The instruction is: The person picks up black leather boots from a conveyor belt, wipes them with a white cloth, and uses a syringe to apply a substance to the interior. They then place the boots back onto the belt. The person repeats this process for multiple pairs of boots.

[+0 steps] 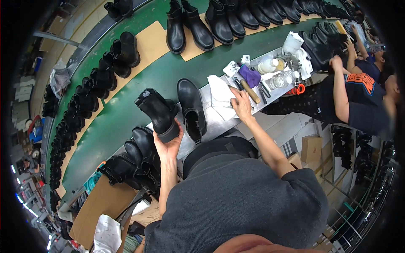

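My left hand (169,143) grips a black ankle boot (157,110) by its heel, the shaft tipped up and away to the left. A second black boot (190,101) lies on the metal ledge just right of it. Over a white cloth (221,95) my right hand (241,103) reaches with fingers stretched out; its fingertips rest at the cloth's right edge. Close by the right hand are a wooden-handled tool (250,92), a purple cloth (250,76) and dark slim tools (264,89).
A green table (126,99) curves ahead, with rows of black boots (219,23) on tan sheets (147,42). Bottles (268,65) stand at right. More boots (141,147) crowd my left forearm, above a cardboard box (99,211). A co-worker (354,92) is at the right.
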`<action>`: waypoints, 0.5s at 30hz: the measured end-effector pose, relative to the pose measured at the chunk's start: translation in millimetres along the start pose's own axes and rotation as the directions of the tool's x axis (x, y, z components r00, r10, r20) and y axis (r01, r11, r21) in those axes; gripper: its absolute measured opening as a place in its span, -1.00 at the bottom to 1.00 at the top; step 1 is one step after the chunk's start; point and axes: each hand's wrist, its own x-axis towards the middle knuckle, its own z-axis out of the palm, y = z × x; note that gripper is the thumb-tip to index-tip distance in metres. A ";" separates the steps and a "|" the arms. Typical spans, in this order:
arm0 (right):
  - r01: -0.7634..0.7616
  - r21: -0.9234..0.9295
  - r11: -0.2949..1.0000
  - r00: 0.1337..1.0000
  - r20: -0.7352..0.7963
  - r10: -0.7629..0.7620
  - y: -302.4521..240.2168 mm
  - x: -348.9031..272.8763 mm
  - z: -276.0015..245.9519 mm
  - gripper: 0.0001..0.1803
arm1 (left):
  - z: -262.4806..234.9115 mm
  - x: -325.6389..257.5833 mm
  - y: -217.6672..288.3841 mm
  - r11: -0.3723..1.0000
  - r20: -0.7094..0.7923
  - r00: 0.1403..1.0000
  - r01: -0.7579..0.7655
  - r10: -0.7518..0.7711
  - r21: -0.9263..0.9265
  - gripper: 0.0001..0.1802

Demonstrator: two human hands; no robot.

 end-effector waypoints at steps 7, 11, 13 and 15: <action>-0.273 0.453 0.849 0.893 -0.210 0.399 -7.7 41.6 4.4 -0.74 | 3.3 0.7 -2.5 0.999 -0.016 1.000 -0.016 0.016 0.029 -0.41; -0.256 0.393 0.883 0.915 -0.196 0.352 9.0 64.3 -6.2 -0.72 | 5.1 1.1 -5.2 1.000 0.008 1.000 -0.013 0.012 0.017 -0.44; -0.209 0.297 0.932 0.946 -0.181 0.270 7.7 67.0 -13.7 -0.68 | 3.5 2.5 -4.6 0.999 -0.004 1.000 -0.022 0.022 0.023 -0.45; -0.259 0.339 0.905 0.949 -0.087 0.304 1.6 61.7 -26.2 -0.67 | 3.5 3.3 -4.9 0.999 -0.021 0.999 -0.027 0.028 0.020 -0.45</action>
